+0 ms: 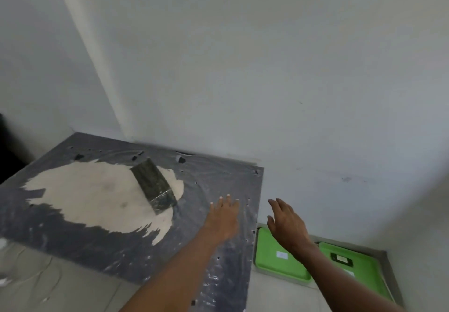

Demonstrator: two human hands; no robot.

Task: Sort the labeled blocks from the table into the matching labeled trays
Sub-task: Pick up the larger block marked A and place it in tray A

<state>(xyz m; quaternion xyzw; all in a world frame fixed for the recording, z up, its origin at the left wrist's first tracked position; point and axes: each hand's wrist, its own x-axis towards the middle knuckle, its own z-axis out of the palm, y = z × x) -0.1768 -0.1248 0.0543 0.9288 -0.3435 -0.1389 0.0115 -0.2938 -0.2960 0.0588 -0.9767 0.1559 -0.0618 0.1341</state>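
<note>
A dark speckled block [154, 186] wrapped in clear film lies on the table [102, 246], on a pale worn patch of its grey plastic-covered top. My left hand [224, 217] rests flat and open on the table near its right edge, to the right of the block and apart from it. My right hand [288, 224] hovers open past the table's edge, above a green tray [272, 260] with a small white label. A second green tray [359, 265] to its right holds a small dark-framed item [342, 259]. Neither hand holds anything.
Both trays sit low at the lower right, on a pale surface beside the table and against the white wall [267, 68]. The table stands in a corner of the wall. A pale floor with a thin cord [36, 272] shows at the lower left.
</note>
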